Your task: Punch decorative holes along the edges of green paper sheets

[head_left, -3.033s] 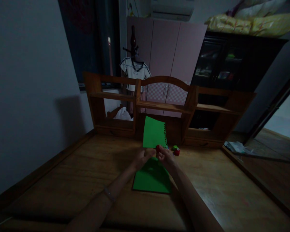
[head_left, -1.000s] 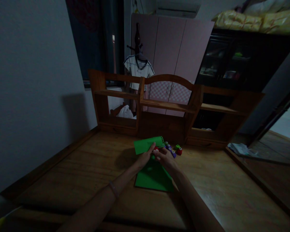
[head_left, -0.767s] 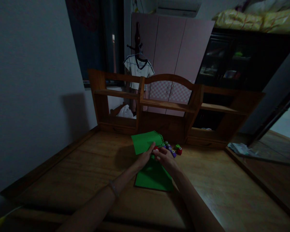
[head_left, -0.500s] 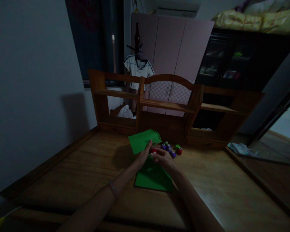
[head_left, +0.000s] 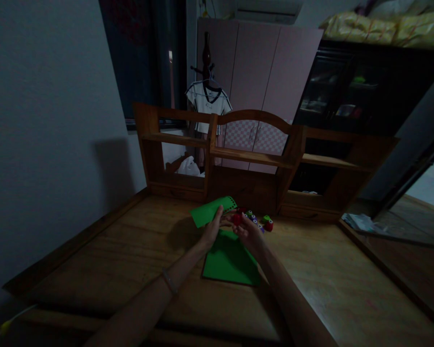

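Observation:
My left hand (head_left: 212,231) pinches a green sheet (head_left: 206,213), thumb on top; a row of holes runs along the sheet's far right edge. My right hand (head_left: 252,237) is closed on a small round red piece (head_left: 237,220), held close to the left fingertips. Its exact kind is too dark to make out. Below both hands a green notebook or pad (head_left: 231,264) lies flat on the table. Just beyond the right hand, several small purple figures (head_left: 254,220) with eye-like white spots stand together, partly hidden by the fingers.
A green figure (head_left: 265,219) and a red figure (head_left: 269,225) stand to the right of the purple ones. The wooden table (head_left: 130,250) is backed by an open wooden shelf (head_left: 249,156). A wall (head_left: 58,144) borders the left side.
The right hand and the red piece have risen slightly away from the pad. The green sheet has tilted and curved, and its holed edge shows more fully.

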`<state>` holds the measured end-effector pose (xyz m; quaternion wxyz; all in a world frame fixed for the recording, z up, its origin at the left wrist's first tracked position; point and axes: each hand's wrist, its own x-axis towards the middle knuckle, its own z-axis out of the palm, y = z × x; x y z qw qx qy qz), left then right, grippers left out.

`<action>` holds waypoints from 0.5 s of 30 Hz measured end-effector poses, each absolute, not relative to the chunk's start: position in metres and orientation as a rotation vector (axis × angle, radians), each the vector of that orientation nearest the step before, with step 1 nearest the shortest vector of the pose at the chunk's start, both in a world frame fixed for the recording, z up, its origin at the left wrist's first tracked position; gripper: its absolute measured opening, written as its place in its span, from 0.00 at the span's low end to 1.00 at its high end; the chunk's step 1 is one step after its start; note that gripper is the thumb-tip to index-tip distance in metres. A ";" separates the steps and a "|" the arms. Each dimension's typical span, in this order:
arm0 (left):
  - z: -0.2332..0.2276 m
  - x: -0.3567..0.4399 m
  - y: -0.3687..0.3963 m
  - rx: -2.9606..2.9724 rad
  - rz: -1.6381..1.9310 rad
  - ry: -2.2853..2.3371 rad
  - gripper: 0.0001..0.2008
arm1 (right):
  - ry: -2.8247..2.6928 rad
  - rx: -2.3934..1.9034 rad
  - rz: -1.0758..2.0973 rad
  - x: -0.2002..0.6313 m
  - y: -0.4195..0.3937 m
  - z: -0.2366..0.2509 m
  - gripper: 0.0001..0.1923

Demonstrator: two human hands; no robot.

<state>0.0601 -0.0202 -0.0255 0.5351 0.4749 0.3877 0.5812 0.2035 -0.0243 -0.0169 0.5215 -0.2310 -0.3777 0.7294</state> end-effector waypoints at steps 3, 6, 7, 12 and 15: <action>-0.025 0.059 -0.019 1.056 1.414 0.970 0.31 | -0.838 -0.517 1.772 0.206 -0.023 -0.017 0.13; -0.027 0.057 -0.018 1.033 1.441 1.014 0.29 | -0.761 -0.518 1.799 0.208 -0.022 -0.018 0.09; -0.028 0.057 -0.018 1.039 1.448 1.020 0.29 | -0.745 -0.513 1.810 0.209 -0.022 -0.018 0.08; -0.032 0.056 -0.019 1.157 1.524 1.207 0.26 | -0.678 -0.535 1.820 0.209 -0.021 -0.018 0.07; -0.029 0.058 -0.024 1.262 1.554 1.288 0.24 | -0.700 -0.546 1.832 0.208 -0.022 -0.016 0.08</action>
